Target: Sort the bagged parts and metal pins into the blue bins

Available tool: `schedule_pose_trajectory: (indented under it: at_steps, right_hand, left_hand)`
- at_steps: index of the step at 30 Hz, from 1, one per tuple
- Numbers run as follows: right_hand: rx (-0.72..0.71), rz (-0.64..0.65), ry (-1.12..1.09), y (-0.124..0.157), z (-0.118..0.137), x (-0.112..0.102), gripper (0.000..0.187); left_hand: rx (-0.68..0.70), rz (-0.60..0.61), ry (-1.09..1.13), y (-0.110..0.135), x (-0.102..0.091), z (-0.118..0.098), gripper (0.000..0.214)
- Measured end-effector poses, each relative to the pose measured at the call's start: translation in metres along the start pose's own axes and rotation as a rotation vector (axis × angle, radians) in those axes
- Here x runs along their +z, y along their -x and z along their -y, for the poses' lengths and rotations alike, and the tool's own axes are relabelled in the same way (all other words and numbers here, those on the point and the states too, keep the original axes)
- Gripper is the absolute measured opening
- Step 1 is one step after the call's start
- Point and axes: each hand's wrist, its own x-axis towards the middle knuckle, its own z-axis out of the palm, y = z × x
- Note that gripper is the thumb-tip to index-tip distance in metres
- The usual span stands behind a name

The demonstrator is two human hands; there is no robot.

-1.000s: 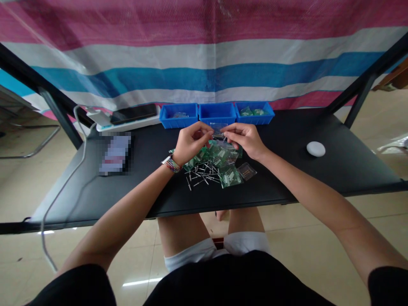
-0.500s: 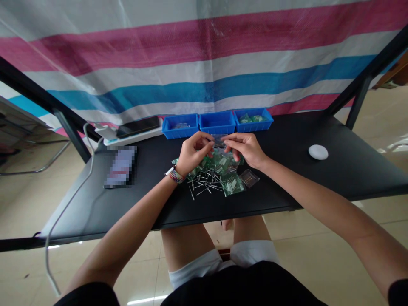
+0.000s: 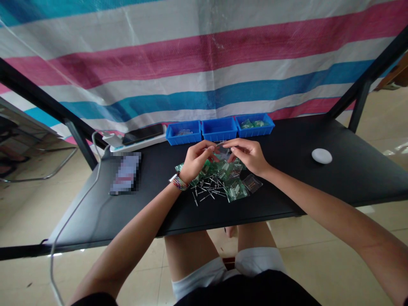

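Observation:
My left hand (image 3: 196, 160) and my right hand (image 3: 250, 155) pinch a small clear plastic bag (image 3: 223, 149) between them, one at each side. What the bag contains is too small to make out. Under and in front of the hands is a pile of green-tinted plastic packets (image 3: 225, 170) with pale pieces inside. Loose pop rivets (image 3: 208, 189) lie scattered at the pile's near left. Closest to me is one green packet (image 3: 236, 190), with a clear packet (image 3: 253, 183) holding brownish pins at its right.
Three blue bins stand in a row at the back: the left bin (image 3: 184, 140) holds clear packets, the right bin (image 3: 255, 130) green ones. A white power strip (image 3: 137, 144) with a dark phone (image 3: 142, 134), a blurred phone (image 3: 126, 173), and a white oval object (image 3: 321, 156) are on the black table (image 3: 287, 178).
The view has shifted slightly, so everything sits a little lower and to the right. Both hands still hold the clear bag, with the fingers slightly repositioned on it.

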Motion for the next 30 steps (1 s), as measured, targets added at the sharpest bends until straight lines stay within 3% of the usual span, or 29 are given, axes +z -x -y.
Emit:
schedule_pose_trajectory:
  at_steps: [10, 20, 30]
  right_hand:
    - [-0.026, 0.047, 0.046, -0.0006, -0.0029, -0.0003, 0.021]
    - [-0.036, 0.070, 0.088, 0.0003, 0.0005, 0.0013, 0.022]
    - [-0.040, 0.107, 0.110, 0.0006, 0.0037, 0.0018, 0.023]
  left_hand:
    - [0.037, -0.095, -0.086, 0.0001, 0.0005, -0.0020, 0.024]
    - [0.032, -0.041, -0.094, 0.0014, -0.0012, -0.0006, 0.030]
    - [0.091, -0.083, -0.158, 0.0022, -0.0019, -0.0050, 0.026]
